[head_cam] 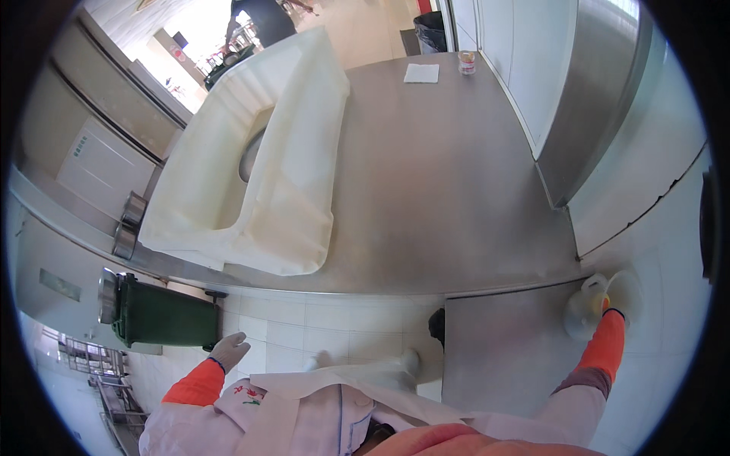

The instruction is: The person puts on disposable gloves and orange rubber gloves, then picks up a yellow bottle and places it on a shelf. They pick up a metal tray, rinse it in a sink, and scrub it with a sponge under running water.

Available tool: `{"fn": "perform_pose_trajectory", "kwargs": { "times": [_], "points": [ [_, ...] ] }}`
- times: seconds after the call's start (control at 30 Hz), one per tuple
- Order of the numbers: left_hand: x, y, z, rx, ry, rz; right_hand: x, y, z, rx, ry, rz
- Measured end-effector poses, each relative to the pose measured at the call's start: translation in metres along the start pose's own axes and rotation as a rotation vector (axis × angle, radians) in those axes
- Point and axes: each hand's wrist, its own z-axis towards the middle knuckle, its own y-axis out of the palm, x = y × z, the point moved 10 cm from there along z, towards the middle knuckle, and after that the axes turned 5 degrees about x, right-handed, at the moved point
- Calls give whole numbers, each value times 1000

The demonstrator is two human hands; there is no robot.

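Observation:
My left hand (230,352), in a pale glove, hangs over the tiled floor near a green wheeled bin (168,313). It holds nothing, and its fingers are extended. On the right, my arm in an orange sleeve cover (604,345) reaches to a translucent plastic jug (579,316) with a yellow part near its top. My right hand (615,312) meets the jug there. Its fingers are too hidden to tell whether they grip. A clear plastic scoop or tub (627,290) is beside the jug. Before me, a large white plastic tub (285,228) rests tilted on a steel counter (433,188).
A round metal piece (251,157) shows through the tub's opening. A folded white cloth (421,73) and a small jar (466,62) are at the counter's far end. Steel pots (128,222) stand at left. Beyond the tub is another person (268,23). A lower steel surface (507,347) adjoins the counter.

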Motion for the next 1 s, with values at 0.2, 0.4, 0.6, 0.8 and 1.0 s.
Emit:
{"fn": "perform_pose_trajectory", "kwargs": {
  "times": [0.2,0.4,0.6,0.8,1.0],
  "points": [
    [9,11,-5,-69,63,-139,39,-71,-37,-53,-44,-199],
    [42,25,-18,-124,158,-469,65,-241,-170,-75,-100,-377],
    [122,5,-67,-311,468,-802,-29,-375,-460,-134,-452,-111],
    [120,-73,-176,22,1093,-455,-250,-344,-843,-147,-1507,-250],
    [-63,-139,-208,73,754,-917,-356,-347,-1123,-383,-1950,290]
  ]
}}
